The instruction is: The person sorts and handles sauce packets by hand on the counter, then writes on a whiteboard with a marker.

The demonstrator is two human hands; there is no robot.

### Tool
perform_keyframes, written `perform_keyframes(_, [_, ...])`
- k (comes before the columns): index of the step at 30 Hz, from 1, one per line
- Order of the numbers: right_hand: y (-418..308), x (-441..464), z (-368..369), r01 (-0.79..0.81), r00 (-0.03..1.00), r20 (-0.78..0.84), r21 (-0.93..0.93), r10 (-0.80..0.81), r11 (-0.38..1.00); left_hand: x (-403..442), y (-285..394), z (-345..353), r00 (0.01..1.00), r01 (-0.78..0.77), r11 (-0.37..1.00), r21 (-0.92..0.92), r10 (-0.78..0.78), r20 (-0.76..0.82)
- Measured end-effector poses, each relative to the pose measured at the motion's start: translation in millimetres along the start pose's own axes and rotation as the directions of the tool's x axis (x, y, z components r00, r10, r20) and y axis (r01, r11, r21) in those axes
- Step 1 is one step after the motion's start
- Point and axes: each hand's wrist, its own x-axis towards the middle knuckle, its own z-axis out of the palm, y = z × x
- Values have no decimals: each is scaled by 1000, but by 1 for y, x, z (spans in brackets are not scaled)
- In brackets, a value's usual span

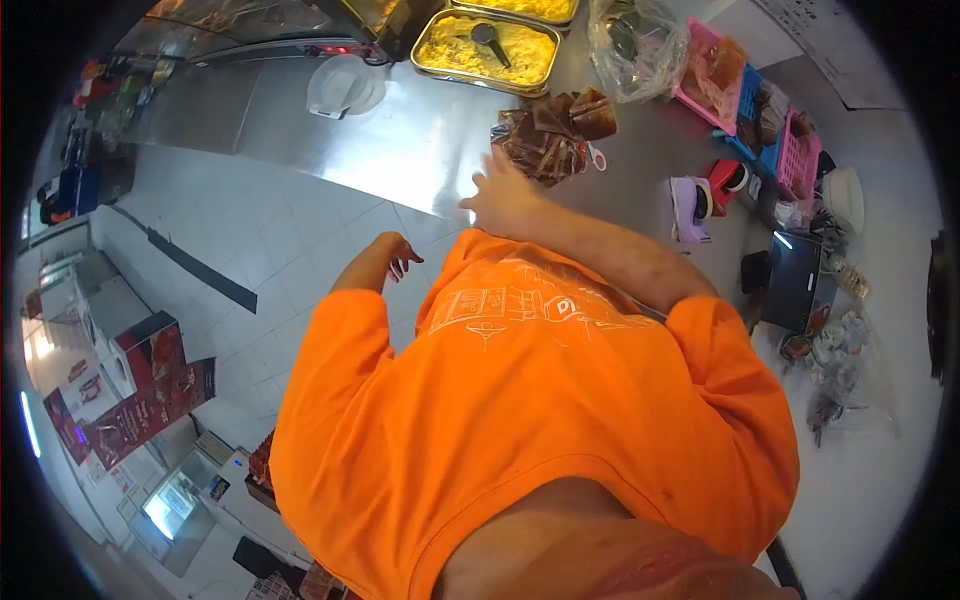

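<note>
My right hand (497, 196) reaches over the near edge of the steel counter with its fingers apart and nothing visible in them. Its fingertips are close to a pile of brown, clear-wrapped sauce packets (548, 135); whether they touch it I cannot tell. At the right edge of that pile lies a pair of scissors with pale handles (598, 157). My left hand (393, 254) hangs in the air off the counter's edge, above the tiled floor, its fingers loosely bent, apart and without anything in them.
A metal tray of yellow food (487, 50) holds a black scoop. Clear plastic lids or bowls (345, 87) stand left of it. To the right are a plastic bag (637, 45), a pink basket (712, 75), a blue basket (762, 115), tape dispensers (690, 208) and a dark screen (792, 282).
</note>
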Motion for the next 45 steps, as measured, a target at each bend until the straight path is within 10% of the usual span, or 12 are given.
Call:
perform_keyframes(5, [110,-87,62,-626,726,-244,150,642,765,-118,44,17,814,-463,849,256,521,-256])
perform_keyframes(7, [139,-122,92,-685,541,-338,353,770,637,-135,62,26,-23,-622,489,612,769,-638])
perform_keyframes(10, [168,-140,93,-685,405,-472,411,783,601,-203,121,21,-451,-820,296,489,191,-872])
perform_keyframes(14, [260,-115,138,-628,311,-487,539,816,561,-197,211,-35,17,-976,-218,-19,13,-1000])
perform_keyframes(19, [326,-66,177,-694,284,-309,588,908,417,-208,273,-35,55,-983,-163,-80,155,-986])
perform_keyframes(23, [342,-58,167,-641,341,-137,690,930,336,-226,271,-39,448,-770,-348,-535,302,-842])
perform_keyframes(30, [291,-76,94,-477,519,-598,390,611,788,-196,266,-87,305,-692,-486,-534,474,-826])
perform_keyframes(34, [267,-142,28,-681,471,-678,127,565,721,-182,273,-118,329,-684,-462,-564,495,-804])
perform_keyframes(38, [295,-239,-28,-776,320,-772,118,549,619,-192,288,-128,565,-594,-500,-630,299,-769])
perform_keyframes(45, [439,-441,-50,-895,313,-656,38,687,444,-172,303,-109,445,-828,-445,-341,-150,-883])
